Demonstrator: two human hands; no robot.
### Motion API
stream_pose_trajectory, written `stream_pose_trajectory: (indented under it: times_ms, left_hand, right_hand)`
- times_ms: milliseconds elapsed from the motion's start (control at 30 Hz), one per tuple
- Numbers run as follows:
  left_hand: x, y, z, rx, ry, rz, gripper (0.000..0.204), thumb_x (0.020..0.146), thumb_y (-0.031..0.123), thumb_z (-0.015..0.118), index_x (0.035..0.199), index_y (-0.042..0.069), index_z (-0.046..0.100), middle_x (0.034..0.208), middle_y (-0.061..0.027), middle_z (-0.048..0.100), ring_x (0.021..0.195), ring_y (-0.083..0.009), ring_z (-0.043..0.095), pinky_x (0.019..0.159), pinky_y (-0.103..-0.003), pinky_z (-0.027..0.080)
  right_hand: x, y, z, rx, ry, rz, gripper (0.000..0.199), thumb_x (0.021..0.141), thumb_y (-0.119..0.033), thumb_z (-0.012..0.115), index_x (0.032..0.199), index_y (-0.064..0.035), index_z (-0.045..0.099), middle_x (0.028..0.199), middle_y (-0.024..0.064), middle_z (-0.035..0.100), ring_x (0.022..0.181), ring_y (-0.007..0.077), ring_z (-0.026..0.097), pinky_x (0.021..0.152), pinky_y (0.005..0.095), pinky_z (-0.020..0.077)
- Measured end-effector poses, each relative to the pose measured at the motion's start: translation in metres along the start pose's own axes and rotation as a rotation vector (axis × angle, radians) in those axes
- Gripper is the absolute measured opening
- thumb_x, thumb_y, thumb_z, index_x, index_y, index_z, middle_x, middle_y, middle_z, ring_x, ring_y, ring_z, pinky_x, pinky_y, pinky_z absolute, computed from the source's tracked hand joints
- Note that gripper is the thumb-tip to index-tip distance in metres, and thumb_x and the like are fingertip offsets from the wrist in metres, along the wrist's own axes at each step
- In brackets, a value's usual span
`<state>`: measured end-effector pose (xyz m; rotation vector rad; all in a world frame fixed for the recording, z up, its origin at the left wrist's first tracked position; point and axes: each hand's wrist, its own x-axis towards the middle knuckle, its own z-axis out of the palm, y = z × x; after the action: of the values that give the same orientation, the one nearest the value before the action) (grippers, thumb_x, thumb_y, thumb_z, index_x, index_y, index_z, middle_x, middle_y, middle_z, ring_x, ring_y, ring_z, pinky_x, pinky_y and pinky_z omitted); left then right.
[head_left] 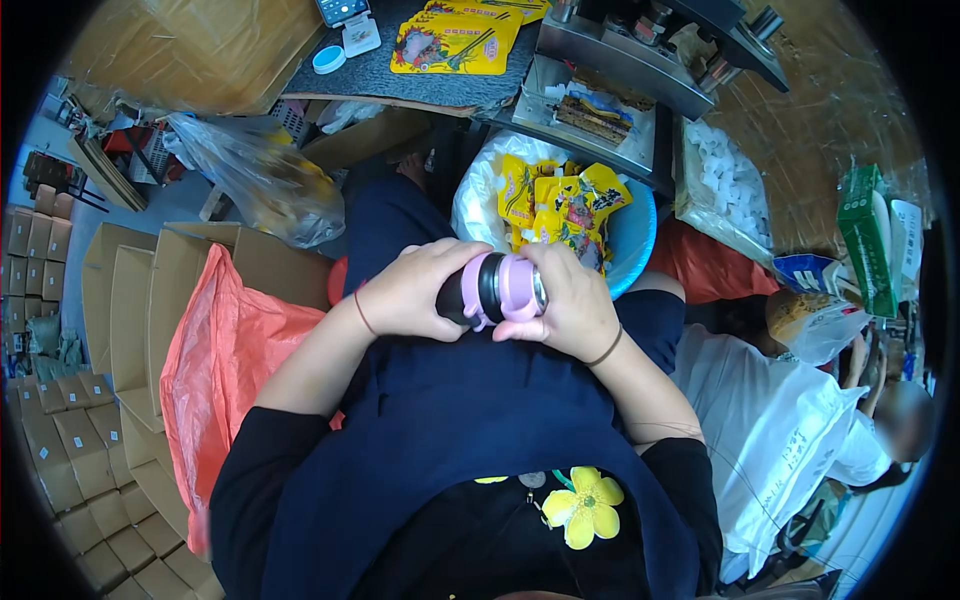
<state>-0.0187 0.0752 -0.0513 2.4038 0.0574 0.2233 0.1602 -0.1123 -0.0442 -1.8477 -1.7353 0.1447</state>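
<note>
Both hands clamped on a dark bottle with a pink lid, held over the lap

The left hand point(410, 290) wraps its curled fingers round the black body of the bottle point(478, 290), which lies sideways above the dark blue apron point(470, 420). The right hand point(570, 300) grips the pink lid point(515, 288), fingers closed over its top. The hands sit close together, nearly touching. Just beyond them stands a blue tub point(635, 235) lined with white plastic and filled with yellow packets point(560, 205); an orange bag point(225, 360) lies at the left
</note>
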Motion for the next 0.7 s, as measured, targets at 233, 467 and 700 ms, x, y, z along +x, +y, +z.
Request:
stream_pose_trajectory:
  times_ms: [233,467,700]
  left_hand:
    - [-0.019,0.045,-0.004,0.284,0.223,-0.214,0.040,0.076,0.024,0.083,0.098,0.005,0.056,0.089,-0.0134,0.057,0.084,-0.0328,0.058,0.076,-0.042,0.047]
    - [-0.045,0.030,-0.009,-0.273,0.195,-0.237,0.027,0.092,0.021,0.073,0.107,0.003,0.059,0.095,-0.0063,0.064,0.084,-0.0178,0.062,0.076,-0.031,0.049]
    - [-0.036,-0.008,-0.085,-1.071,0.166,-0.789,0.025,0.102,0.030,0.062,0.093,0.007,0.067,0.071,0.0078,0.054,0.052,-0.0005,0.038,0.045,-0.019,0.025]
  right_hand:
    - [0.028,-0.018,-0.004,0.135,0.003,0.227,0.087,0.073,-0.062,0.079,0.126,0.0010,0.053,0.109,0.0229,0.065,0.102,0.0416,0.065,0.085,0.0460,0.0530]
    - [0.047,-0.041,-0.007,0.052,-0.049,0.195,0.087,0.074,-0.063,0.078,0.127,0.0011,0.052,0.106,0.0225,0.064,0.096,0.0412,0.065,0.079,0.0455,0.0534]
    - [0.070,-0.045,-0.012,0.101,0.003,0.016,0.100,0.078,-0.074,0.065,0.144,-0.0022,0.043,0.111,0.0177,0.059,0.096,0.0371,0.062,0.077,0.0415,0.0525]
